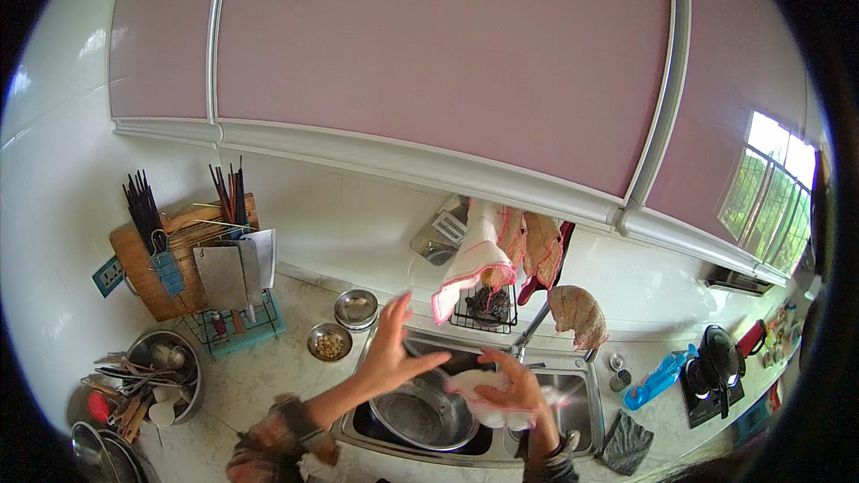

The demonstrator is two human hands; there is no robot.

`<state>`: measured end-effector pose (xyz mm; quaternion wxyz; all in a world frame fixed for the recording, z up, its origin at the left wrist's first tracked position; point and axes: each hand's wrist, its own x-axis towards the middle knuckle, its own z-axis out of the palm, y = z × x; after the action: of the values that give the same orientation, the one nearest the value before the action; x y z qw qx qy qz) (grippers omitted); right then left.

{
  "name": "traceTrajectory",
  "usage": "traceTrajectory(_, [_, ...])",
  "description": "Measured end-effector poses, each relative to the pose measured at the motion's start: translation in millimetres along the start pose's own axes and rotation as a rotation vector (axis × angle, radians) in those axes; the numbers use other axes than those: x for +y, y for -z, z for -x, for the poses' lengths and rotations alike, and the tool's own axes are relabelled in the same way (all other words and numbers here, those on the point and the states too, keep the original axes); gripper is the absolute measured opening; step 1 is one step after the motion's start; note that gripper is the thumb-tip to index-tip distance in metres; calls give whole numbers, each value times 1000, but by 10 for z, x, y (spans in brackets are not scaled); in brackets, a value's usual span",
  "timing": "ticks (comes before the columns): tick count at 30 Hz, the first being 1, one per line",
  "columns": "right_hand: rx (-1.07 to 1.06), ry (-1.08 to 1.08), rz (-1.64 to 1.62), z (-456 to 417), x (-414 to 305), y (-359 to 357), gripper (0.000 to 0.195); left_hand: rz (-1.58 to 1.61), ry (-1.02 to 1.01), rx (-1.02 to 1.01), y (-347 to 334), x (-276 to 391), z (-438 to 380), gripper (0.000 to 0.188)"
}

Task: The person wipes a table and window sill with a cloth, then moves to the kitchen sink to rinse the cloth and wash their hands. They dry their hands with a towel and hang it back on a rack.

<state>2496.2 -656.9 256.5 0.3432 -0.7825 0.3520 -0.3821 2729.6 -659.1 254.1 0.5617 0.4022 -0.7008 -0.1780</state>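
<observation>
My left hand is raised above the left basin of the steel sink, fingers apart and holding nothing. In my right hand is a white cloth with a pink edge, held over the divider between the basins and slightly blurred. A large metal basin sits in the left sink bowl, below both hands. The faucet rises behind the sink, with a brown cloth draped near its end. Pink-edged cloths hang behind, above a wire basket holding a dark scourer.
Left of the sink are a bowl of small pale pieces, stacked metal bowls, a knife rack with cleavers and a utensil-filled pot. To the right lie a blue bottle, a grey cloth and a stove. Cabinets overhang.
</observation>
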Motion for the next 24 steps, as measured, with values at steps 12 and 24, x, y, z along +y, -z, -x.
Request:
traceTrajectory(12, [102, 34, 274, -268, -602, 432, 30, 333, 192, 483, 351, -138, -1645, 23])
traceTrajectory(24, [-110, -23, 310, -377, -457, 407, 23, 456, 484, 387, 1258, -126, -1444, 14])
